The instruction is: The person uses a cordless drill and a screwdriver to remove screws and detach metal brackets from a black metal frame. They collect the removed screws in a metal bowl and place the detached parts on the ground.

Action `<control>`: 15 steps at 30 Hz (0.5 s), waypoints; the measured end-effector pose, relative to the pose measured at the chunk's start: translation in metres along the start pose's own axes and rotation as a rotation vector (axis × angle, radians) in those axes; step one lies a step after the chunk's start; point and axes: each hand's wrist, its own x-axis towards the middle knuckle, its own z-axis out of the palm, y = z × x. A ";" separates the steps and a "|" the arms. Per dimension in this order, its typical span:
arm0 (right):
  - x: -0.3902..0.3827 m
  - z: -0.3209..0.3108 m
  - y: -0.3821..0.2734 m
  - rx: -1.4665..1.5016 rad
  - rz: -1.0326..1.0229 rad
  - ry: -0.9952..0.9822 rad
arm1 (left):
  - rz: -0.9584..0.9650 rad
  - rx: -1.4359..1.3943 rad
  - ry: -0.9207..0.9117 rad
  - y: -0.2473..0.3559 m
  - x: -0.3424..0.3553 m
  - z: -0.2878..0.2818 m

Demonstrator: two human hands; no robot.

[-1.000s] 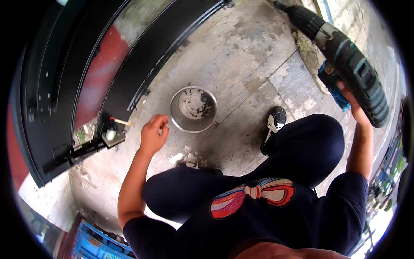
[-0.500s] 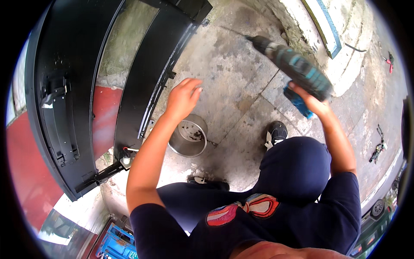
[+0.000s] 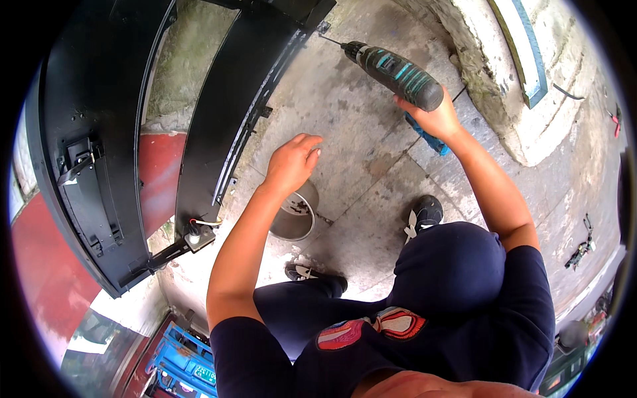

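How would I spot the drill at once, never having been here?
Find the big black frame on the left, then look right of its upper end. The drill is in the person's right hand, its thin bit pointing toward the frame. Long, dark and teal-striped, it looks nothing like the round metal pot.

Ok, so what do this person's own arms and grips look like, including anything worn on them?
The left arm and right arm emerge from short, dark navy sleeves that end near the elbows and show no markings. Both forearms are uncovered. The left grip and right grip are bare hands without gloves, and no watch or bracelet shows.
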 end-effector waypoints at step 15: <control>-0.111 -0.089 -0.017 -0.007 0.083 -0.457 | -0.482 -1.657 -0.148 -0.013 0.041 -0.017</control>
